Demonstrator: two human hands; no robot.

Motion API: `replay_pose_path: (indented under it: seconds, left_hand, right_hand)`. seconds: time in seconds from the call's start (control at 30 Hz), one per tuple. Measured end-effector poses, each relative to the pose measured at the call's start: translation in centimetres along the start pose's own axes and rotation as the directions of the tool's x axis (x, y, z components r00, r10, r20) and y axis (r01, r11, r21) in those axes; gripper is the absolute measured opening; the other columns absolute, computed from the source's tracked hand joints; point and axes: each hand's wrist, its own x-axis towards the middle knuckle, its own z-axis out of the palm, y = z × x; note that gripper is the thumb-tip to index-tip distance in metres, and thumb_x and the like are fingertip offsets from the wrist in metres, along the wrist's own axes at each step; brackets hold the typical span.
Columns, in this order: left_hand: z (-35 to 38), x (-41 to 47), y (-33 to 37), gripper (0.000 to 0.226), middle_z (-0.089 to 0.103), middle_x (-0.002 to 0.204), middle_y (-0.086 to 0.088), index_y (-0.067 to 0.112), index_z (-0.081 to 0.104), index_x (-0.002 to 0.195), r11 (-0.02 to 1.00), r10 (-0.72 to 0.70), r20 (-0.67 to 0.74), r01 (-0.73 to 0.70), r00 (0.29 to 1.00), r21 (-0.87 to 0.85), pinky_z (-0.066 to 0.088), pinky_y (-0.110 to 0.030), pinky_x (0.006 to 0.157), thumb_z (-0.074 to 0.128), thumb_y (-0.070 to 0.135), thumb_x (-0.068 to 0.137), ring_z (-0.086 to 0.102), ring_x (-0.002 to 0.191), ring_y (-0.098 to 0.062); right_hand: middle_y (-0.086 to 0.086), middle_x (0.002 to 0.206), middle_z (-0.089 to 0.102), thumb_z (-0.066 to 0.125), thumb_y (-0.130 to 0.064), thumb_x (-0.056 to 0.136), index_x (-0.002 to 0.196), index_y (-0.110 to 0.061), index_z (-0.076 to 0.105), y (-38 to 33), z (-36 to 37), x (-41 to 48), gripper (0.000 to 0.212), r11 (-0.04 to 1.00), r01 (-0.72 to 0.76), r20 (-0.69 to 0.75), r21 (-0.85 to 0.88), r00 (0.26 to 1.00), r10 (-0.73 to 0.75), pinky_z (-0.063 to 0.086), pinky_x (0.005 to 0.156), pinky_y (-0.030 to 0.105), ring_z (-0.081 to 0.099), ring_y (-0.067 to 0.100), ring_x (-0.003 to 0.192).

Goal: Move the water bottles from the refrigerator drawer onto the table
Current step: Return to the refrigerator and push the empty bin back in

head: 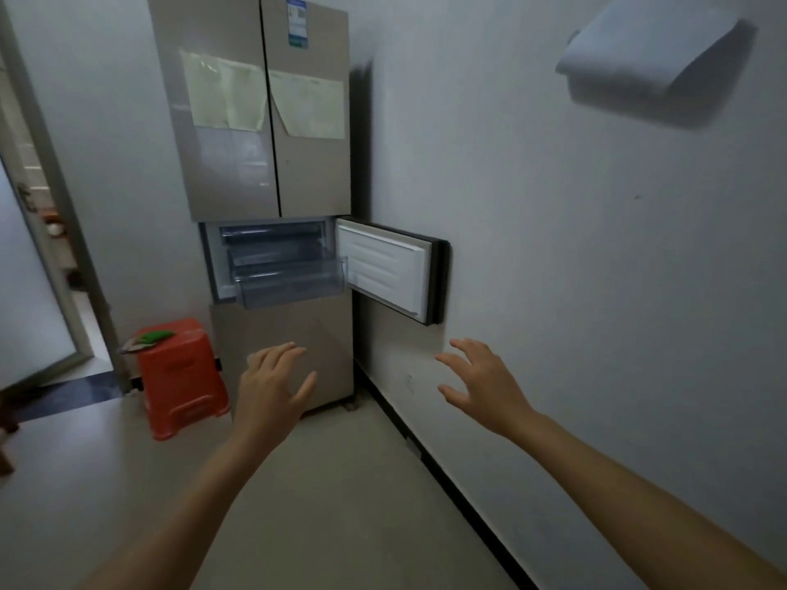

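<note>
A tall beige refrigerator (pixel 255 121) stands against the back wall. Its small middle door (pixel 389 272) is swung open to the right. Inside that compartment a clear plastic drawer (pixel 289 289) is pulled partly out; I see no water bottles in it from here. My left hand (pixel 272 383) is stretched forward with straight fingers, low in front of the fridge's bottom section and holding nothing. My right hand (pixel 481 383) is spread and empty, below the open door and near the right wall. No table is in view.
A red plastic stool (pixel 181 376) with a green item on top stands left of the fridge. A doorway with a frosted glass door (pixel 30 291) opens at far left. The white wall (pixel 596 249) runs along the right, with a white box (pixel 651 49) mounted high.
</note>
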Motion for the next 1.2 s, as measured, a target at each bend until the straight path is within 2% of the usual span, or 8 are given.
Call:
replay_pose_path:
  seconds: [0.1,0.2,0.33,0.53,0.7,0.8,0.93,1.2]
  left_hand:
    - [1.7,2.3,-0.4,0.060,0.065,0.107,-0.019,0.000,0.065,0.103,0.998,-0.056,-0.026,0.057,0.998,0.022,0.046,-0.049,0.083,0.038,0.046,0.074,0.057,0.102,-0.041]
    - [3.4,3.9,-1.7,0.064,0.064,0.110,-0.019,0.001,0.064,0.106,0.990,-0.135,-0.027,0.136,0.990,0.047,0.045,-0.047,0.084,0.036,0.048,0.074,0.055,0.106,-0.038]
    - [5.6,6.1,-4.3,0.051,0.062,0.115,-0.016,0.005,0.062,0.110,0.971,-0.219,-0.005,0.218,0.976,0.102,0.043,-0.046,0.088,0.047,0.040,0.076,0.053,0.110,-0.035]
    - [8.5,9.9,-9.7,0.064,0.062,0.116,-0.014,0.007,0.062,0.110,0.950,-0.267,-0.034,0.269,0.963,0.159,0.043,-0.044,0.090,0.034,0.052,0.074,0.054,0.110,-0.032]
    - [11.5,15.4,-14.6,0.064,0.062,0.116,-0.015,0.005,0.062,0.111,0.942,-0.296,-0.071,0.304,0.953,0.144,0.042,-0.046,0.090,0.034,0.050,0.075,0.053,0.111,-0.034]
    - [13.3,19.8,-17.1,0.047,0.062,0.115,-0.016,0.005,0.062,0.111,0.940,-0.306,-0.095,0.317,0.947,0.125,0.041,-0.047,0.088,0.051,0.037,0.079,0.053,0.110,-0.035]
    - [15.8,23.3,-19.6,0.034,0.060,0.118,-0.016,0.005,0.061,0.113,0.936,-0.324,-0.111,0.335,0.940,0.109,0.039,-0.047,0.091,0.066,0.017,0.081,0.050,0.114,-0.035]
    - [21.2,27.6,-24.1,0.039,0.063,0.112,-0.017,0.003,0.064,0.108,0.922,-0.358,-0.063,0.363,0.932,0.138,0.044,-0.048,0.087,0.059,0.027,0.077,0.054,0.108,-0.037]
  right_hand:
    - [0.021,0.106,0.063,0.077,-0.023,0.062,0.102,-0.009,0.066,2.7,2.7,2.6,0.044,0.998,0.057,-0.003,0.022,0.998,-0.056,0.053,0.071,0.044,0.063,0.037,0.097]
    - [0.020,0.103,0.064,0.069,-0.027,0.064,0.100,-0.010,0.067,4.2,5.8,4.7,0.041,0.994,0.078,-0.012,0.075,0.997,-0.077,0.054,0.067,0.042,0.064,0.036,0.094]
    - [0.022,0.104,0.064,0.078,-0.021,0.062,0.102,-0.008,0.066,5.7,10.6,7.6,0.044,0.983,0.116,0.008,0.139,0.993,-0.119,0.053,0.069,0.044,0.064,0.037,0.095]
    - [0.020,0.106,0.064,0.065,-0.029,0.066,0.101,-0.010,0.067,6.4,17.6,13.2,0.040,0.967,0.175,0.000,0.183,0.984,-0.178,0.054,0.071,0.044,0.063,0.035,0.098]
    - [0.021,0.108,0.063,0.082,-0.022,0.062,0.104,-0.010,0.067,8.2,23.1,19.1,0.046,0.958,0.221,0.022,0.185,0.973,-0.229,0.054,0.075,0.047,0.062,0.036,0.101]
    - [0.019,0.106,0.065,0.086,-0.022,0.057,0.102,-0.011,0.068,9.9,25.7,24.2,0.050,0.955,0.263,0.011,0.139,0.964,-0.267,0.054,0.074,0.044,0.064,0.034,0.099]
    - [0.017,0.106,0.065,0.086,-0.023,0.057,0.102,-0.012,0.067,11.3,29.7,27.7,0.050,0.967,0.205,0.036,0.149,0.976,-0.213,0.053,0.073,0.044,0.064,0.033,0.099]
    - [0.016,0.106,0.065,0.087,-0.024,0.055,0.101,-0.014,0.068,14.5,37.5,31.1,0.051,0.967,0.153,0.157,0.203,0.970,-0.186,0.054,0.074,0.040,0.065,0.032,0.098]
